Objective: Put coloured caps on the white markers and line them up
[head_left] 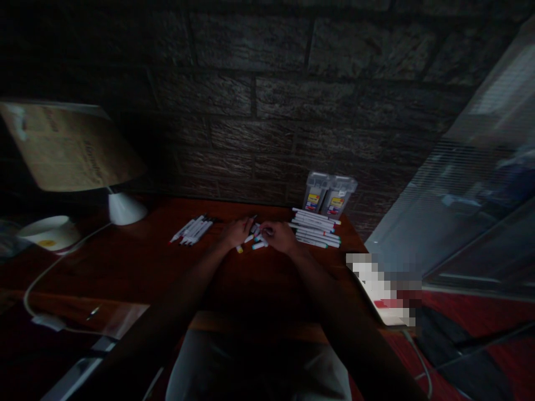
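Observation:
Over a loose pile of white marker pens (259, 244) in the middle of the table, my two hands are close together. My left hand (236, 233) rests at the pile's left side with its fingers closed; what lies in them is too dark to make out. A yellow-ended marker (239, 249) pokes out below it. On the pile's right side, my right hand (279, 237) has curled fingers with a white marker seemingly between them. Left of the hands lies a group of markers (193, 229) side by side. A larger stack of markers (316, 229) lies to the right.
Two clear plastic cases (316, 192) with labels stand behind the right stack, against the brick wall (251, 139). A lamp (125, 209) and a white bowl (50, 234) are on the left, with a cable (31, 289). A pale flat object (378, 289), partly blurred, sits at the table's right edge.

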A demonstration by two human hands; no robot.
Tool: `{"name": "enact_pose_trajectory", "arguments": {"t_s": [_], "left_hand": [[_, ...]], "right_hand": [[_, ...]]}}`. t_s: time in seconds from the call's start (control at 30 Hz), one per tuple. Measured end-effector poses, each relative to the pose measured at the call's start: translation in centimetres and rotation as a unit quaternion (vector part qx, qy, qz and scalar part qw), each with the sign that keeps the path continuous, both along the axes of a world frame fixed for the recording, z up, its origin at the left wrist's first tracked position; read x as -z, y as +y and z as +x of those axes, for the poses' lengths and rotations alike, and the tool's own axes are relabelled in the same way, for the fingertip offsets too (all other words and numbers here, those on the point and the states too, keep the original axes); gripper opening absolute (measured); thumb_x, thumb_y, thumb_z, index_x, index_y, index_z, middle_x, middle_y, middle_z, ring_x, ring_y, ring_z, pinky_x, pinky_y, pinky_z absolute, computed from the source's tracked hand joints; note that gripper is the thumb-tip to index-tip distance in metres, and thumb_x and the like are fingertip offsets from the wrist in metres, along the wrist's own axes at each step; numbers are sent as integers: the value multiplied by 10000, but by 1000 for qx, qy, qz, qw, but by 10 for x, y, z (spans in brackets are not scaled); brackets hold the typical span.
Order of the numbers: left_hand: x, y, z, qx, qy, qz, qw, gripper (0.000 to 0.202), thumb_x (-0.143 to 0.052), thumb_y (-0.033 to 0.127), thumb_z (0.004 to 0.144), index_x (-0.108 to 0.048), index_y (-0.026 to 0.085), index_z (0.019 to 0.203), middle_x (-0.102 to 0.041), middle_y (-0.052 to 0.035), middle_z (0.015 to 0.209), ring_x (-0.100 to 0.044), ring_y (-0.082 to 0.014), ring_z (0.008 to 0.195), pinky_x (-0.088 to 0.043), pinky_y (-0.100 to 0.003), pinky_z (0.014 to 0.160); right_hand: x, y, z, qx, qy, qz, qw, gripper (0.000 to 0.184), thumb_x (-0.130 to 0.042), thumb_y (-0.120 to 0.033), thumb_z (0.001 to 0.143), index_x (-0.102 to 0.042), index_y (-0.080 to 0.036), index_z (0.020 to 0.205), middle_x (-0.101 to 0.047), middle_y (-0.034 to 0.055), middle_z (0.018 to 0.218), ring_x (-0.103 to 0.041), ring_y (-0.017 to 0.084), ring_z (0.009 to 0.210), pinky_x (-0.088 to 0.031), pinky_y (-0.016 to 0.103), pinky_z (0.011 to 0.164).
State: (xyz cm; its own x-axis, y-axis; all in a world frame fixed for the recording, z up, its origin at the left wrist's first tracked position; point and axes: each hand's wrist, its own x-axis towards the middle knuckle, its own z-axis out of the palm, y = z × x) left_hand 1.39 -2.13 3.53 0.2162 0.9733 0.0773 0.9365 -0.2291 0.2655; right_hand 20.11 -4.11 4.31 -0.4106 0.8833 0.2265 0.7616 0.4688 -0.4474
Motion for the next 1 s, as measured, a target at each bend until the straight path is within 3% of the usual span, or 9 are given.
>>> {"name": "enact_pose_trajectory", "arguments": {"t_s": [0.17, 0.23, 0.3, 0.4, 0.5, 0.57, 0.67, 0.8, 1.0], "left_hand": [[12, 11, -5, -21, -72, 19, 997, 434, -308, 362, 1097, -699, 182, 1157, -767, -134, 1163, -719, -272, 1125, -510, -340, 960], [14, 16, -7, -28, -153, 39, 987, 385, -370, 353, 1081, -715, 190, 1027, -782, -126, 1046, -738, -270, 1032, -518, -334, 903], [13, 21, -9, -48, -287, 33, 956, 364, -406, 336, 1067, -698, 185, 911, -776, -117, 905, -741, -253, 870, -525, -323, 798], [6, 24, -10, -90, -527, -33, 845, 356, -411, 348, 1066, -659, 162, 891, -751, -90, 778, -645, -181, 589, -486, -282, 608], [-5, 23, -11, -71, -684, -87, 720, 311, -445, 346, 1059, -651, 139, 950, -777, -108, 868, -612, -140, 552, -465, -251, 565], [-11, 20, -11, -47, -737, -112, 665, 253, -478, 306, 1043, -651, 133, 979, -788, -130, 950, -658, -150, 622, -497, -260, 611], [-16, 15, -10, -36, -780, -137, 610, 173, -504, 237, 1020, -642, 138, 991, -790, -139, 998, -709, -173, 719, -540, -286, 695], [-17, 13, -9, -57, -805, -134, 576, 178, -464, 218, 1035, -616, 148, 974, -789, -125, 974, -726, -172, 751, -550, -286, 719], [-11, 18, -13, -133, -784, -91, 599, 173, -507, 306, 1036, -579, 157, 988, -785, -121, 997, -713, -158, 685, -515, -270, 670]], "right_hand": [[9, -4, -17, -104, 7, 45, 994, 139, -664, -186, 928, -769, -189, 1018, -777, 60, 1077, -701, 164, 992, -490, 251, 939], [14, -3, -21, -118, -2, 64, 991, 168, -663, -164, 922, -765, -167, 1055, -766, 95, 1116, -687, 193, 1046, -483, 295, 989], [18, -1, -22, -121, -13, 83, 989, 191, -662, -154, 919, -766, -150, 1079, -756, 123, 1136, -674, 221, 1083, -473, 342, 1025], [22, 2, -21, -126, -22, 104, 986, 175, -672, -187, 929, -777, -167, 1067, -754, 113, 1103, -665, 226, 1075, -449, 385, 1061], [23, 2, -21, -135, -30, 106, 985, 152, -644, -208, 956, -787, -171, 994, -760, 91, 1018, -668, 212, 1023, -450, 382, 1050], [22, 0, -22, -135, -32, 110, 984, 157, -632, -202, 960, -781, -163, 992, -764, 88, 1018, -667, 209, 1016, -451, 371, 1045], [19, -4, -25, -127, -29, 120, 984, 154, -635, -183, 951, -769, -162, 1024, -770, 86, 1052, -667, 209, 1036, -444, 365, 1055], [16, -8, -29, -107, -21, 90, 990, 159, -650, -167, 937, -780, -180, 1028, -786, 82, 1051, -688, 208, 1035, -476, 336, 1007], [14, -9, -27, -72, 28, 40, 996, 194, -656, -120, 910, -792, -200, 1024, -803, 60, 1080, -729, 190, 998, -518, 296, 952]]}}
